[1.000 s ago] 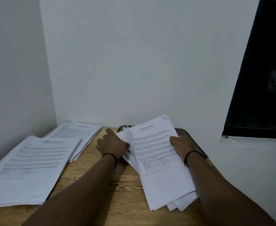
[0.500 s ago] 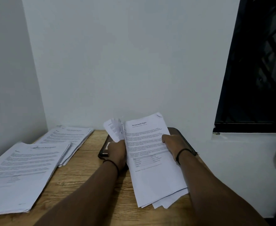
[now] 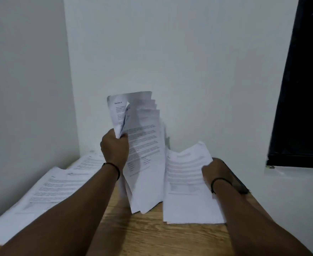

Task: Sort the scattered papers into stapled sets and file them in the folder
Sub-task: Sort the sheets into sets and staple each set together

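Sorting is in hand: the left hand (image 3: pixel 115 147) grips a fanned sheaf of papers (image 3: pixel 144 156) lifted above the tabletop (image 3: pixel 161 237), while the right hand (image 3: pixel 214 171) rests on 1 stack (image 3: pixel 186 191) near the right edge. 2 stacks (image 3: pixel 46 191) lie left. Next, I judge, dealing sheets onto matching stacks.

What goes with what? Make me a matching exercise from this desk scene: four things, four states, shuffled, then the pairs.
Things:
1. left hand
2. right hand
3. raised sheaf of papers
4. dark folder

States:
A. lies under the right wrist
B. held up, sheets fanned
C. grips paper edges
D. rests on the flat paper pile

Pairs: 1-C, 2-D, 3-B, 4-A
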